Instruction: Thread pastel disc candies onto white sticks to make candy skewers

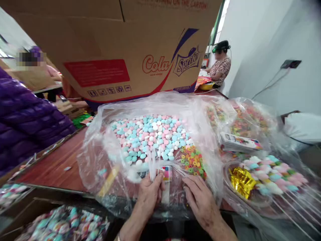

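The left hand (149, 194) pinches a bunch of thin white sticks (151, 164), fingers tight. The right hand (200, 197) lies flat, fingers together, on the clear bag (105, 157) of pastel candies (150, 135) on the table (54, 167).

We see our left hand (149, 194) pinched shut with fingers curled upward, while our right hand (200, 198) lies flat, palm down, just beside it.

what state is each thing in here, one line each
left hand: pinching a bunch of white sticks, upright
right hand: flat on the clear plastic bag
clear plastic bag: open, spread wide
pastel candies: loose, heaped in the bag
cardboard box: upright behind the bag
marshmallow skewers: finished, lying in a bowl
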{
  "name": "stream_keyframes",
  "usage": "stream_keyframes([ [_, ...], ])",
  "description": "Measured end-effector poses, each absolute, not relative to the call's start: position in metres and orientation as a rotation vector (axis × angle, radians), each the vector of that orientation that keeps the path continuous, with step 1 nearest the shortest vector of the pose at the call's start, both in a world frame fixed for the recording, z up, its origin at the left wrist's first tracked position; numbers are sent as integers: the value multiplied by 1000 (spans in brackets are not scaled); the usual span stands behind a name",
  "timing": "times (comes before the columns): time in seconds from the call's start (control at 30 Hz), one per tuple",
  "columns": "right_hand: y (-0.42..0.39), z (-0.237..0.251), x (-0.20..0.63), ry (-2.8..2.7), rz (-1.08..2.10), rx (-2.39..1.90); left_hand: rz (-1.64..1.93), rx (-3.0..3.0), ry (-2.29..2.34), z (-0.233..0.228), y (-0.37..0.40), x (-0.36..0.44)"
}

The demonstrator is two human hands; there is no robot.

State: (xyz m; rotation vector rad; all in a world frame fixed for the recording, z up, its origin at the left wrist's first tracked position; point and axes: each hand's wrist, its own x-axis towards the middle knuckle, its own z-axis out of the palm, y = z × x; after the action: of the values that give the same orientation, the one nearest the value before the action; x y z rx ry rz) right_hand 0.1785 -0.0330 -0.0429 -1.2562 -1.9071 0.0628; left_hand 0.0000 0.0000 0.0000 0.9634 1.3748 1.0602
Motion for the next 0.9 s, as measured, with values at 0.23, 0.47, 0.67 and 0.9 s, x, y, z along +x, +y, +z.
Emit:
stream_keyframes([
  [0.23,-34,-44,182,-1927,90,-1243,1079,960,1330,-12,3,-5],
  [0.47,-33,-49,183,-1910,58,-1221,1094,970,1310,-19,3,-6],
  [0.67,-32,-49,183,-1925,39,-1191,1106,966,1321,-18,3,-6],
  [0.9,-31,-47,183,-1942,17,-1169,1119,923,1335,-6,1,-2],
])
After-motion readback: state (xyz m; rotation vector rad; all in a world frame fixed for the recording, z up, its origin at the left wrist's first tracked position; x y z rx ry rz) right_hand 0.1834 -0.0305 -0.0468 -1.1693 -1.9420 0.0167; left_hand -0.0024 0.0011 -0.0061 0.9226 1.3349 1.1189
